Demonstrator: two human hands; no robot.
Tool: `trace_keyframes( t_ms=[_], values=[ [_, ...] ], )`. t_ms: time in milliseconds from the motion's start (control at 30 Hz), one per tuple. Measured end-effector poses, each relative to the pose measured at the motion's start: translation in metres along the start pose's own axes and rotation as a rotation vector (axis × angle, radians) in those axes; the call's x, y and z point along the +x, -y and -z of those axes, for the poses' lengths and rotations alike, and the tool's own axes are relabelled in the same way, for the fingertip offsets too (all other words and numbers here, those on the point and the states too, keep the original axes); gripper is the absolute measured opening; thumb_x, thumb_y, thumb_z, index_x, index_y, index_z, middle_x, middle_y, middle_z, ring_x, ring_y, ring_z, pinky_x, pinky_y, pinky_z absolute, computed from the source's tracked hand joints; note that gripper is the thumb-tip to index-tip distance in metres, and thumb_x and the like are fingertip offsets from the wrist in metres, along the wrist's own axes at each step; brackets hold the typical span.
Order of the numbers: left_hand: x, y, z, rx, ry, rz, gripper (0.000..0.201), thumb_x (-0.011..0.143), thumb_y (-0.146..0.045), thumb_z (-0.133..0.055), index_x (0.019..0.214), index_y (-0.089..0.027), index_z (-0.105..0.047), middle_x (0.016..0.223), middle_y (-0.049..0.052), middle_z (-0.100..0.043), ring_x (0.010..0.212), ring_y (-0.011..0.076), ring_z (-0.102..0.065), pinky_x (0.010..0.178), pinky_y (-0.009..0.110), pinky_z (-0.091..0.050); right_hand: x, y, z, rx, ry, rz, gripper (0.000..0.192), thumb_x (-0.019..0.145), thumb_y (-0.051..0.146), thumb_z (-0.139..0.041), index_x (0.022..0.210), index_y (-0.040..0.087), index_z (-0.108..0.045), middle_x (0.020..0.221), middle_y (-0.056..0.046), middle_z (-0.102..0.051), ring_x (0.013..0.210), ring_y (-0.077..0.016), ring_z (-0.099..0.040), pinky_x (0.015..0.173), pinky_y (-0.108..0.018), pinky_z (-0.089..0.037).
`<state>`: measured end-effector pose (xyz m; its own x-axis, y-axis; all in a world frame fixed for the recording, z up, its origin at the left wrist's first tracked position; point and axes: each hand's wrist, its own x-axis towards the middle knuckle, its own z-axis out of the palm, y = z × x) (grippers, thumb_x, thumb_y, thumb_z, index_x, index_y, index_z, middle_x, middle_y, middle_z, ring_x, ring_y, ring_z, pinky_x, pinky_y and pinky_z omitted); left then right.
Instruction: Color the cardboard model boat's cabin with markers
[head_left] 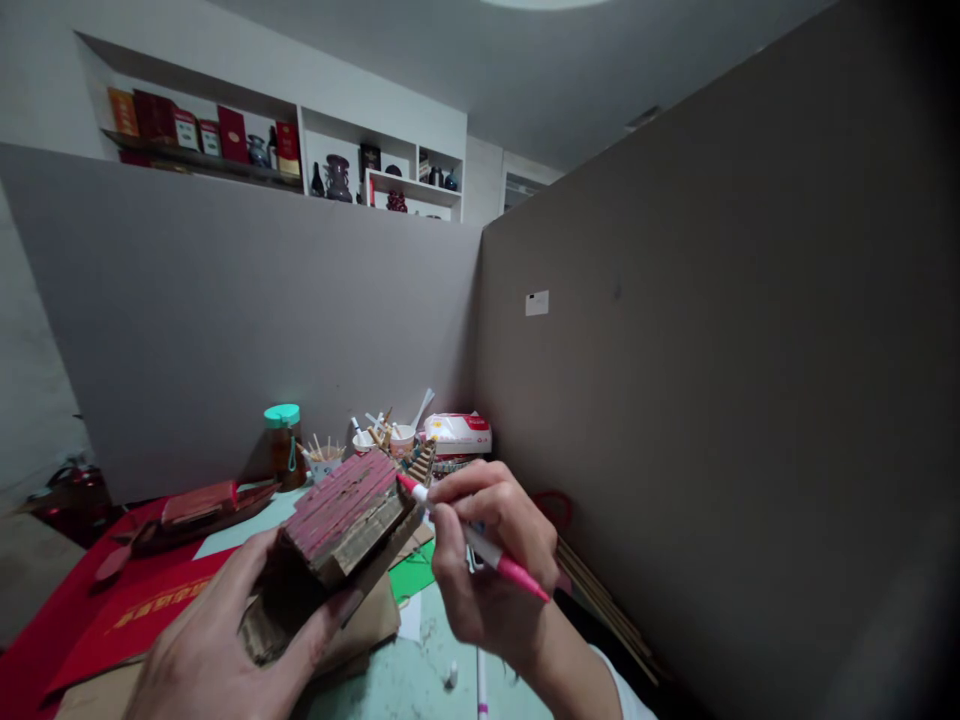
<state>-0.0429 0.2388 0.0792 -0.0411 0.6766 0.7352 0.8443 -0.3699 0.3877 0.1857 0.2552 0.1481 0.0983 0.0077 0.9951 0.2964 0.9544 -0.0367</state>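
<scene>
My left hand (217,640) is wrapped round a small wooden model house (352,510), holding it tilted above the table. Its slatted roof is coloured pinkish red, with bare brown patches and an uncoloured edge strip. In a pinch grip, my right hand (495,550) holds a white and red-pink marker pen (480,545). The red tip touches or nearly touches the roof's upper right corner. Part of the model's underside is hidden behind my left fingers and thumb.
A model boat (202,515) lies at left near a red folder (142,610). Behind stand a teal-lidded bottle (283,445), cups of sticks and brushes (325,462), and a tissue pack (457,433). Another pen (481,680) lies in front. Grey partitions (337,300) enclose the table.
</scene>
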Motion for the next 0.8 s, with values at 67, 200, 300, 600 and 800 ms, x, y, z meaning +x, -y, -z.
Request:
trace_keyframes(
  t_ms=[67, 200, 300, 600, 800],
  values=[
    [0.001, -0.001, 0.000, 0.002, -0.004, -0.003, 0.043, 0.100, -0.068, -0.057, 0.131, -0.038, -0.060, 0.108, 0.001, -0.086, 0.091, 0.0281, -0.086, 0.061, 0.030, -0.068, 0.000, 0.000, 0.000, -0.006, -0.001, 0.002, 0.023, 0.085, 0.000, -0.063, 0.088, 0.022, -0.059, 0.081, -0.004, -0.073, 0.069, -0.0164, -0.071, 0.061, -0.029, -0.063],
    [0.001, 0.000, 0.000, 0.014, 0.008, 0.017, 0.046, 0.099, -0.069, -0.058, 0.132, -0.038, -0.059, 0.108, 0.002, -0.085, 0.094, 0.0292, -0.086, 0.064, 0.031, -0.069, 0.001, -0.001, 0.001, -0.007, 0.006, 0.025, 0.021, 0.084, 0.001, -0.064, 0.087, 0.021, -0.058, 0.080, -0.004, -0.073, 0.069, -0.0147, -0.071, 0.062, -0.027, -0.062],
    [0.000, 0.003, -0.002, -0.010, 0.000, 0.013, 0.049, 0.097, -0.071, -0.060, 0.134, -0.039, -0.059, 0.112, 0.002, -0.086, 0.097, 0.0294, -0.086, 0.066, 0.032, -0.070, 0.002, -0.002, 0.001, -0.014, -0.015, 0.002, 0.021, 0.085, 0.001, -0.063, 0.086, 0.021, -0.057, 0.080, -0.004, -0.072, 0.070, -0.0144, -0.071, 0.062, -0.026, -0.061],
    [-0.001, 0.005, -0.005, -0.083, 0.072, 0.162, 0.049, 0.093, -0.072, -0.066, 0.133, -0.044, -0.062, 0.113, -0.005, -0.086, 0.105, 0.0309, -0.084, 0.074, 0.031, -0.069, 0.000, -0.003, 0.002, -0.016, 0.001, 0.024, 0.022, 0.083, 0.001, -0.064, 0.086, 0.021, -0.057, 0.081, -0.004, -0.072, 0.069, -0.0146, -0.071, 0.060, -0.026, -0.060],
    [-0.004, 0.011, -0.009, -0.100, 0.121, 0.239, 0.055, 0.093, -0.074, -0.063, 0.135, -0.040, -0.064, 0.122, -0.002, -0.085, 0.114, 0.0308, -0.082, 0.080, 0.032, -0.068, 0.000, -0.007, 0.002, -0.009, -0.010, 0.025, 0.021, 0.085, 0.000, -0.062, 0.089, 0.021, -0.059, 0.082, -0.004, -0.072, 0.071, -0.0150, -0.071, 0.063, -0.028, -0.062]
  ],
)
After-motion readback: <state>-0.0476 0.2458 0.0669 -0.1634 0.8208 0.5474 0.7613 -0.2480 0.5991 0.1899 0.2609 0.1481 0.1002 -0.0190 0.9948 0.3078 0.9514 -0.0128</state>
